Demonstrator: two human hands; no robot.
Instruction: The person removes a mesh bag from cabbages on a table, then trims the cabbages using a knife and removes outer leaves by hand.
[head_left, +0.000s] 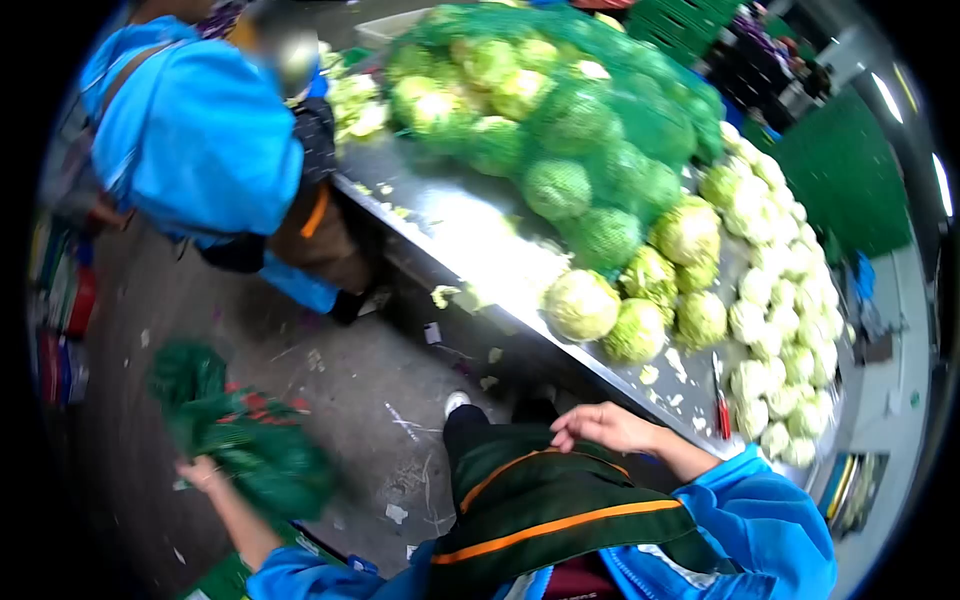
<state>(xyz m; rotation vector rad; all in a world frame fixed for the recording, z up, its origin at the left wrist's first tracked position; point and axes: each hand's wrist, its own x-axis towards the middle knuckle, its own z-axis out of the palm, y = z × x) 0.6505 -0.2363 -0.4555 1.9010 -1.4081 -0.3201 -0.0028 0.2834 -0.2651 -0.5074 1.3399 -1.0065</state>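
Observation:
My left hand (203,472) is stretched out at the lower left. Its fingers are closed on the edge of a dark green mesh bag (270,455), which hangs blurred above the floor with reddish bits showing on it. My right hand (603,428) is in front of the dark green apron (560,485) with orange trim. Its fingers are loosely bent, and I see nothing in them. Beyond it, loose cabbages (584,304) lie at the near edge of the metal table (470,235). A large green net sack (590,130) full of cabbages rests on the table behind them.
Trimmed pale cabbages (785,310) are piled along the table's right side. A red-handled knife (722,410) lies beside them. A co-worker in a blue jacket (200,140) stands at the left of the table. Leaf scraps (397,514) litter the floor. Green crates (685,30) stand behind.

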